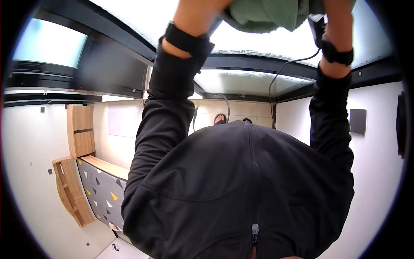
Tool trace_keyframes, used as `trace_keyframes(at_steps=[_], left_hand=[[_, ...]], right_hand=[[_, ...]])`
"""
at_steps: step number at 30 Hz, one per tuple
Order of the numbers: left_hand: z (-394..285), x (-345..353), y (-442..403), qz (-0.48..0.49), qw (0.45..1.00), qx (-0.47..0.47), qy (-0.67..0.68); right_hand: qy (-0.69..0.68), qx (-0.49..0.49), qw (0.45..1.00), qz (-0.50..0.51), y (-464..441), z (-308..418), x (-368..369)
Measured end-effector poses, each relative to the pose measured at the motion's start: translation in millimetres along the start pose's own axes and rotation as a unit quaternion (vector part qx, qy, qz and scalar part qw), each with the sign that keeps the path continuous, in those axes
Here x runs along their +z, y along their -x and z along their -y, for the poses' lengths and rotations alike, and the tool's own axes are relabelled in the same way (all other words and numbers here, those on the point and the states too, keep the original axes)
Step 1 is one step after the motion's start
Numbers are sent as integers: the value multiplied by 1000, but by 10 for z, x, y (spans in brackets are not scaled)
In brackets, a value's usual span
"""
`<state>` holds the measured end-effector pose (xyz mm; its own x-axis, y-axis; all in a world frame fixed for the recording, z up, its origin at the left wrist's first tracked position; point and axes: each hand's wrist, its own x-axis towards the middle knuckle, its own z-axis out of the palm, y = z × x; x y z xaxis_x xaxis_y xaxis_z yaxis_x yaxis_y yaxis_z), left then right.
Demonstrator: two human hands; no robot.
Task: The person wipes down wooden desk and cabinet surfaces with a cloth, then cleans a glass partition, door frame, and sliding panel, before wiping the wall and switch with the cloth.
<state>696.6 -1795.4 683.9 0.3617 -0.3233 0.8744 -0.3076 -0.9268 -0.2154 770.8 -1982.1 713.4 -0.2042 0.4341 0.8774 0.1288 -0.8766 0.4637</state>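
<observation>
Both arms, in black sleeves with a black band at each wrist, stretch up to the top edge of the view. Of my left hand (202, 12) only the base shows; its fingers are cut off. A soft green cloth (267, 15) hangs between the hands, with its upper part out of view. My right hand (338, 17) also shows only its lower part, at the cloth's right side. Whether either hand grips the cloth is hidden. A dark device (318, 30) sits beside the right wrist, and a black cable (280, 69) runs down from it.
Black-framed glass panels (258, 45) lie behind the arms. On the left are a bed (101, 190) with triangle-patterned grey bedding, a wooden cabinet (82, 125) and a wooden shelf piece (73, 190). A sandalled foot (220, 118) stands on the tiled floor. A white wall (375, 172) is at right.
</observation>
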Motion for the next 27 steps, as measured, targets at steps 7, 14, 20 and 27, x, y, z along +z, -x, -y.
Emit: trace_keyframes(at_steps=[7, 14, 20, 27], left_hand=[[-418, 597, 1627, 136, 933, -71, 326], [-1090, 748, 2463, 324, 832, -144, 426], [-387, 598, 1493, 216, 891, -9, 400], [-461, 676, 410, -113, 977, 43, 177]], right_hand=[[-326, 174, 888, 274, 2215, 1140, -746], [-285, 458, 764, 355, 2696, 1660, -1395], [-256, 361, 862, 245, 2426, 410, -846], [-157, 240, 938, 197, 1285, -994, -58]])
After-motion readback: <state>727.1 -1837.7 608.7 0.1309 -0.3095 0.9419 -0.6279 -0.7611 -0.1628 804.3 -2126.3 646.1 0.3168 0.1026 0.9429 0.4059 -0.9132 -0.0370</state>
